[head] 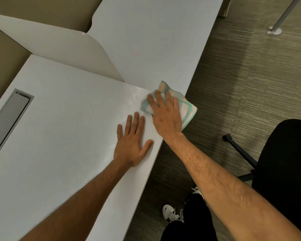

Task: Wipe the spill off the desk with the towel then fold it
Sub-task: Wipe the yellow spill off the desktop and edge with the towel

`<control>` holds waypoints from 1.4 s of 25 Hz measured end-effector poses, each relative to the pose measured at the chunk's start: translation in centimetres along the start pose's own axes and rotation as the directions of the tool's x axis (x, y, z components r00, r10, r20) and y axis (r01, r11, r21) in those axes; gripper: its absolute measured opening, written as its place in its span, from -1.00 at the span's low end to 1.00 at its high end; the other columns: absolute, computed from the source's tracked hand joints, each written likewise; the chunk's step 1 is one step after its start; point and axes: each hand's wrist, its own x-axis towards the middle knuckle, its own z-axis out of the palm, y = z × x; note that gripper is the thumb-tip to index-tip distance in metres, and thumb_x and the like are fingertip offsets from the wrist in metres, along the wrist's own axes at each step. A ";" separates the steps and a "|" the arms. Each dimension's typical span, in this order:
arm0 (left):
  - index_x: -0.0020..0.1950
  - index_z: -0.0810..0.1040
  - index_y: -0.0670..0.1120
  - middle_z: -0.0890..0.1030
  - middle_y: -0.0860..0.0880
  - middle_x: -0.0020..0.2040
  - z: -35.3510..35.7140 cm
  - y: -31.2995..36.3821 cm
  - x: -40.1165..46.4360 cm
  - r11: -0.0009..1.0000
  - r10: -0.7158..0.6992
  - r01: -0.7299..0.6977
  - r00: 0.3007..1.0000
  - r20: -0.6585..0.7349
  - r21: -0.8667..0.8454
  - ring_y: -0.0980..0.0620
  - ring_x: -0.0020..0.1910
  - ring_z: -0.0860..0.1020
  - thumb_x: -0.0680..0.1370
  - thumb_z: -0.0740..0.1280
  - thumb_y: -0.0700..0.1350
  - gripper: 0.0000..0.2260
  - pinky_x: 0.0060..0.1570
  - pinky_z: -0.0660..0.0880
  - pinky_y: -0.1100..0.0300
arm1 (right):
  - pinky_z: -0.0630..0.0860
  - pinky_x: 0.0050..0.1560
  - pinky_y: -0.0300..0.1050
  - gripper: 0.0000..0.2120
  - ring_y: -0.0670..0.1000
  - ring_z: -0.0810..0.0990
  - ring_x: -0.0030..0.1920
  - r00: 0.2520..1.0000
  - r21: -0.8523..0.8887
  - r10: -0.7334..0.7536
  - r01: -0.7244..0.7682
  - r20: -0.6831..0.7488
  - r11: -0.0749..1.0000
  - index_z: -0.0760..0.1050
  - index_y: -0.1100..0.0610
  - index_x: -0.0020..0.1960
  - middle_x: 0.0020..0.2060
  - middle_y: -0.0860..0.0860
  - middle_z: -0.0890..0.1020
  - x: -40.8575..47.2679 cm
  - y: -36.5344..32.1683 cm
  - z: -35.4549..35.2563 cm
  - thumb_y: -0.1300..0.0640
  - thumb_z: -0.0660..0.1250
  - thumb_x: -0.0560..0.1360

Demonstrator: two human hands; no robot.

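So the right hand [165, 115] is flat on top of the towel [170, 103], fingers straight and slightly spread, palm pushing it down onto the bench [63, 119]. No pinching or bunching going on, just a flat press, which makes sense for wiping since you get more cloth against the surface that way. The towel is a light one with green stripes, loosely crumpled rather than folded, and it sits right at the bench's front edge, around 1 o'clock from the middle of the view. One corner hangs out past the edge over the floor [241, 84].

Just to the 10 o'clock side of the towel there's a faint shiny smear on the white surface, which I'd guess is the spill [137, 100] or what's left of it. Hard to say how wet it really is, it's mostly glare.

The left hand [131, 141] is spread flat on the bare bench just beside the right one, toward 7 o'clock from the towel, holding nothing. Looks like it's there to brace the body while leaning in, and it's off the towel so it doesn't get in the way of the strokes.

My read is the wiping is under way and the folding hasn't started, since the towel is in no neat shape at all. With part of it off the edge, I'd watch that a stroke toward the floor doesn't drag it off.

An office chair [285, 162] sits at 4 o'clock, well clear of the bench.
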 end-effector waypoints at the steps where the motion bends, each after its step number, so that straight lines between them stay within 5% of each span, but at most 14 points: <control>1: 0.70 -0.29 0.03 -0.29 0.00 0.72 0.0 0.0 0.1 1.000 -0.002 0.002 1.000 0.006 -0.001 -0.04 0.69 -0.30 0.63 -0.15 0.43 -0.22 0.63 -0.17 -0.30 | 0.22 0.46 0.25 -0.38 0.27 0.24 0.51 0.999 -0.001 -0.053 0.053 -0.001 0.999 0.13 0.01 0.60 0.57 0.08 0.26 -0.2 -0.1 0.2 -0.02 0.23 0.59; 11: 0.70 -0.30 0.00 -0.29 -0.04 0.72 -0.1 0.3 -0.3 0.996 -0.014 0.010 0.999 -0.038 -0.093 0.00 0.69 -0.30 0.55 0.00 0.54 -0.04 0.64 -0.13 -0.27 | 0.26 0.37 0.18 -0.45 0.22 0.35 0.44 0.978 0.180 -0.187 0.201 -0.093 0.963 0.38 0.02 0.49 0.46 0.02 0.45 -5.1 -0.9 1.2 -0.03 0.35 0.52; 16: 0.71 -0.27 -0.06 -0.30 -0.06 0.71 0.0 0.1 -0.2 1.000 -0.013 0.013 1.000 -0.006 -0.010 -0.04 0.69 -0.31 0.47 -0.05 0.63 0.07 0.63 -0.17 -0.30 | 0.05 0.58 0.16 -0.33 0.19 0.11 0.59 0.989 0.405 -0.104 0.138 -0.105 0.904 0.24 -0.03 0.57 0.57 -0.01 0.28 -9.1 0.3 2.6 -0.04 0.32 0.50; 19: 0.70 -0.29 -0.08 -0.31 -0.07 0.71 0.0 0.1 -0.2 1.000 0.005 -0.005 1.000 -0.007 -0.005 -0.07 0.69 -0.30 0.47 -0.05 0.63 0.08 0.62 -0.17 -0.30 | 0.00 0.59 0.08 -0.29 0.10 -0.07 0.64 0.983 0.730 0.182 -0.105 -0.027 0.676 0.10 -0.16 0.61 0.64 -0.09 0.06 -11.0 -1.9 2.8 0.08 0.28 0.54; 22: 0.70 -0.29 -0.08 -0.33 -0.06 0.71 -0.1 0.0 -0.2 0.999 0.021 -0.021 1.000 0.000 -0.036 -0.08 0.69 -0.29 0.47 -0.08 0.62 0.07 0.62 -0.17 -0.31 | 0.20 0.56 0.13 -0.23 -0.02 0.05 0.63 0.890 0.933 0.425 -0.280 0.164 0.226 0.01 -0.30 0.60 0.64 -0.12 0.03 -12.2 -5.0 2.4 0.22 0.29 0.59; 24: 0.70 -0.30 -0.07 -0.34 -0.05 0.70 -0.3 0.0 -0.2 0.999 0.020 -0.019 1.000 0.009 -0.040 -0.08 0.69 -0.30 0.48 -0.10 0.62 0.05 0.62 -0.19 -0.30 | 0.25 0.55 0.10 -0.23 -0.06 0.14 0.60 0.846 0.952 0.480 -0.298 0.231 0.065 0.02 -0.33 0.58 0.63 -0.10 0.12 -13.2 -5.9 1.9 0.22 0.30 0.61; 31: 0.69 -0.35 -0.05 -0.37 -0.03 0.69 -0.7 0.2 -0.2 0.999 0.007 -0.005 0.999 0.044 -0.042 -0.06 0.68 -0.33 0.50 -0.14 0.59 0.00 0.63 -0.21 -0.28 | 0.45 0.42 -0.01 -0.43 0.03 0.43 0.47 0.842 0.940 0.443 -0.342 0.309 -0.006 0.21 -0.17 0.57 0.49 -0.06 0.44 -16.4 -6.9 0.5 -0.01 0.28 0.60; 35: 0.70 -0.31 -0.08 -0.36 -0.04 0.70 -0.7 0.0 -0.3 0.999 0.007 -0.005 0.999 0.047 -0.040 -0.05 0.68 -0.33 0.55 -0.16 0.55 -0.04 0.63 -0.19 -0.29 | 0.62 -0.07 0.01 -0.78 0.00 0.70 -0.06 0.773 0.901 0.477 -0.419 0.418 -0.111 0.62 -0.23 0.11 -0.08 -0.03 0.72 -16.1 -3.4 -0.6 -0.18 0.35 0.49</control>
